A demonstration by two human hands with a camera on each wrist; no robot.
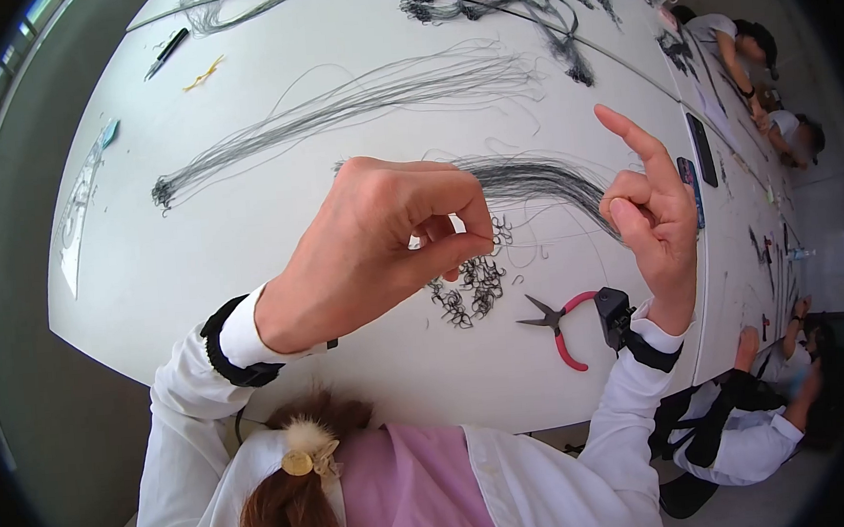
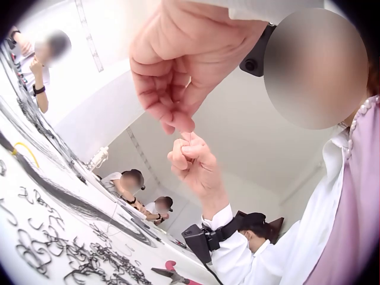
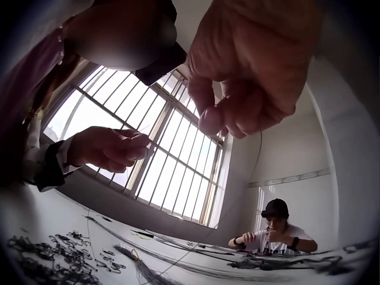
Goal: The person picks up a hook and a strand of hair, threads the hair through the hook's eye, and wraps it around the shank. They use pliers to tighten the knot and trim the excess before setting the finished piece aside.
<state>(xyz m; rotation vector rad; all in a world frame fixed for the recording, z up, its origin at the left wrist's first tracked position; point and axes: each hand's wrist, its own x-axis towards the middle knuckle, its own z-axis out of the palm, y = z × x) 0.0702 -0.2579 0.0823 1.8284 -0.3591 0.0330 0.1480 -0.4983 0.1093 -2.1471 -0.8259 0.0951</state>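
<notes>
In the head view my left hand (image 1: 372, 242) is raised above the table, thumb and forefinger meeting in a pinch on a fine fishing line; any hook at those fingertips is hidden. To the right, my right hand (image 1: 655, 213) holds its forefinger out, with the thumb pressed against the curled fingers. From that right hand (image 3: 249, 77) a thin fishing line (image 3: 259, 148) trails down in the right wrist view. Below the hands lies a heap of small dark fish hooks (image 1: 458, 310). Behind them runs a dark bundle of lines (image 1: 543, 175).
Red-handled pliers (image 1: 567, 349) lie right of the hooks, jaws apart. Another line bundle (image 1: 304, 120) stretches across the table (image 1: 149, 283), with a black pen (image 1: 167, 54) and yellow ties (image 1: 203, 75) beyond. Phones (image 1: 701, 151) lie at right; other people (image 1: 735, 46) sit farther off.
</notes>
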